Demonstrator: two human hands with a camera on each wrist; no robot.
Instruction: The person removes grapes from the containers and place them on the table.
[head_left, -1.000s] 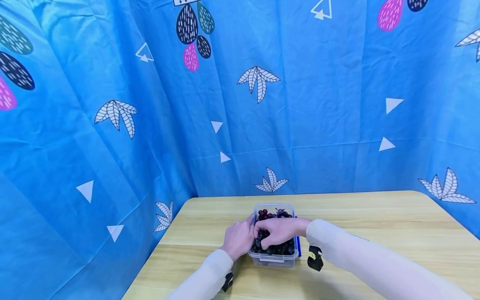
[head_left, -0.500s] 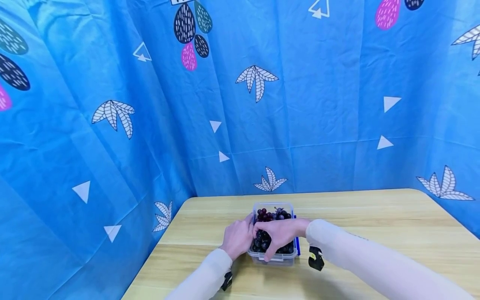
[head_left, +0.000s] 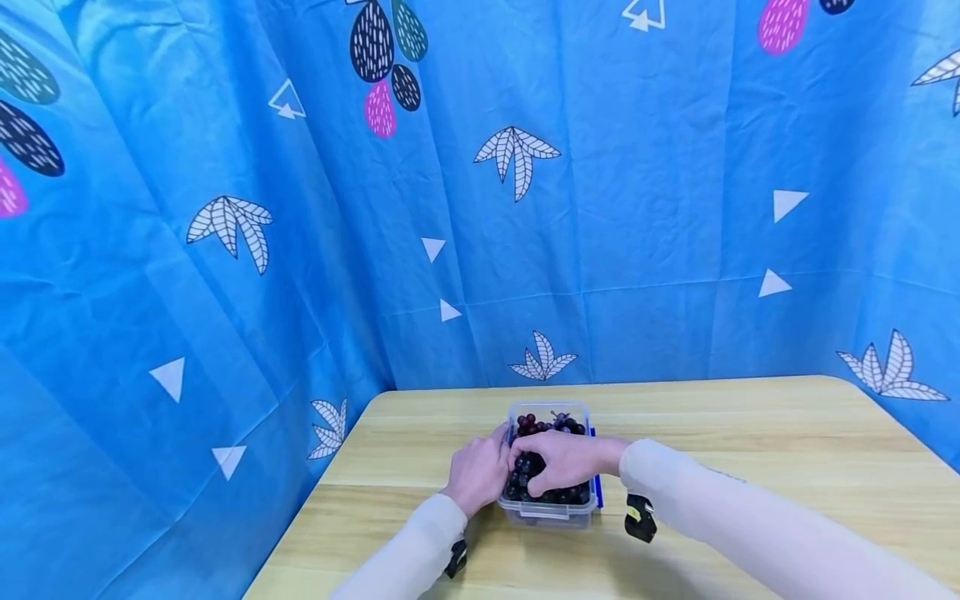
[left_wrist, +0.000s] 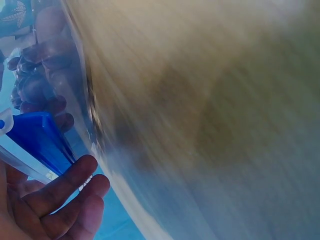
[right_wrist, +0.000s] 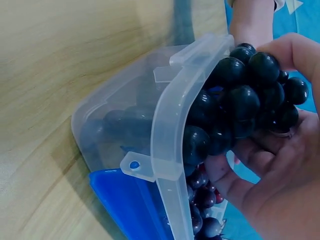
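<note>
A clear plastic food container (head_left: 551, 515) with blue side latches (right_wrist: 125, 200) stands on the table, filled with dark grapes. My right hand (head_left: 564, 460) reaches over it from the right. In the right wrist view its fingers and thumb curl round a bunch of black grapes (right_wrist: 242, 102) at the container's open top. Smaller reddish grapes (right_wrist: 202, 192) lie beside that bunch, farther back. My left hand (head_left: 477, 473) rests along the container's left side. In the left wrist view its fingers (left_wrist: 65, 187) extend by a blue latch (left_wrist: 40, 135); the thumb is hidden.
A light wooden table (head_left: 712, 467) carries the container near its middle. Behind and to the left hangs a blue patterned curtain (head_left: 637, 208). Each wrist wears a black device, such as the one at the right cuff (head_left: 640, 518).
My right thumb went toward the container's front rim, then drew back in over the grapes. The left hand and the container stay about where they were.
</note>
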